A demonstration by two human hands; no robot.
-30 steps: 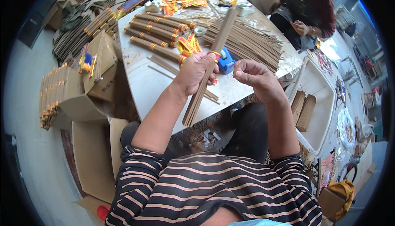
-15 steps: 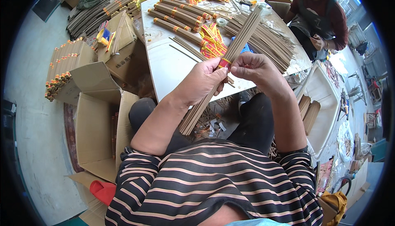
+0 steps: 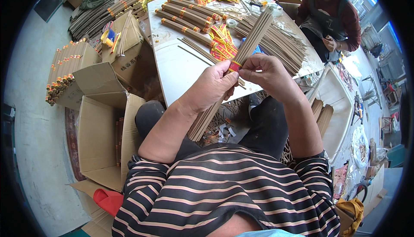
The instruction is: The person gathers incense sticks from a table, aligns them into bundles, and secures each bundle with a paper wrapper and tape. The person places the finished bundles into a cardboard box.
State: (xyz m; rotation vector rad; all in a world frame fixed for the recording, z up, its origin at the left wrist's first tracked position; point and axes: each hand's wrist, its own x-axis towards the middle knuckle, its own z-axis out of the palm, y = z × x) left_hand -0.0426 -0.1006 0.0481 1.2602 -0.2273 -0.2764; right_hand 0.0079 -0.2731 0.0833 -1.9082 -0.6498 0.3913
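A bundle of brown incense sticks [image 3: 255, 32] slants in front of me over the table's near edge, its upper end leaning to the right. My left hand [image 3: 209, 86] is wrapped round its middle. A red and yellow paper band [image 3: 235, 66] circles the sticks just beside my left thumb. My right hand [image 3: 265, 74] is closed in a pinch at the band's right edge, fingertips touching it. More red and yellow paper strips [image 3: 223, 43] lie in a pile on the table beyond my hands.
The white table [image 3: 166, 60] bears banded bundles [image 3: 185, 17] and a spread of loose sticks [image 3: 284, 49]. An open cardboard box [image 3: 101, 133] stands at my left, near stacked bundles [image 3: 64, 73]. At the right are a white tub [image 3: 338, 120] and a seated co-worker [image 3: 330, 21].
My right hand has shifted slightly left along the band, its fingers pinched closer to it. The bundle stays in my left hand. The co-worker has leaned a little.
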